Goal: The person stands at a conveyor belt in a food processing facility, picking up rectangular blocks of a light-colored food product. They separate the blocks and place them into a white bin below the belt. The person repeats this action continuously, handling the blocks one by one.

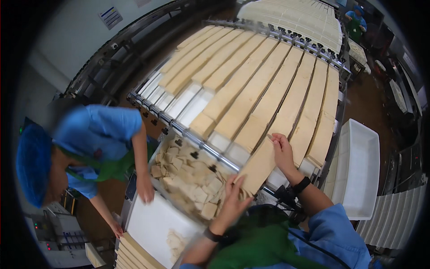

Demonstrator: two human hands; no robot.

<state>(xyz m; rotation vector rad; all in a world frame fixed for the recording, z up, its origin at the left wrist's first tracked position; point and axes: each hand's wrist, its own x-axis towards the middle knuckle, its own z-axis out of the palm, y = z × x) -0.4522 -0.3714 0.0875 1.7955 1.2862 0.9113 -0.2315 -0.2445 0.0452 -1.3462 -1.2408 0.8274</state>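
A long pale-beige strip (258, 167), looking like pressed tofu, reaches over the near rail of the conveyor. My left hand (230, 204) is closed around its near end, fingers curled at the left edge. Farther up, my right hand (283, 154) grips the strip's right edge, with fingertips on top. More beige strips (251, 105) lie side by side on the conveyor, running away from me. Below the rail, left of my left hand, a bin (158, 195) holds many broken beige pieces (190, 184).
A metal rail (204, 145) with black knobs crosses the conveyor's near end. At left, a co-worker (101, 143) in blue and green works beside a white board (154, 224) and stacked strips (134, 251). A white tub (357, 170) stands at right. Another person (356, 24) is far right.
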